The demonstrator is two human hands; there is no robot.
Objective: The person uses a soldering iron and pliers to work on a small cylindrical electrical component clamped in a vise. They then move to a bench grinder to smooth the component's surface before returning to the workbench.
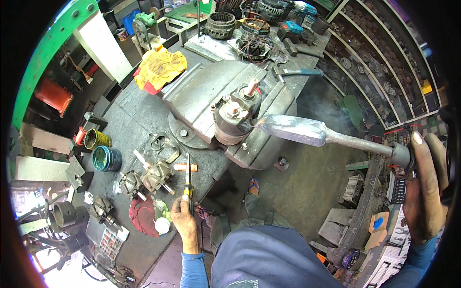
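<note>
Counter (pixel 129 115) left, open floor (pixel 307 192) right, and the big grey vise (pixel 201 91) juts over the edge between. The right hand (pixel 425 187) is wrapped round a long iron (pixel 293 129), tip right at the dark cylinder (pixel 230 126) clamped in the vise, ahead of the left hand (pixel 186 218), which grips yellow-handled pliers (pixel 188 177) near the counter's edge.

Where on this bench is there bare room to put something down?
Bare bench lies between the yellow cloth, vise and blue can. It's crowded around the metal parts near your left hand, and beyond the vise, by the metal ring.
</note>
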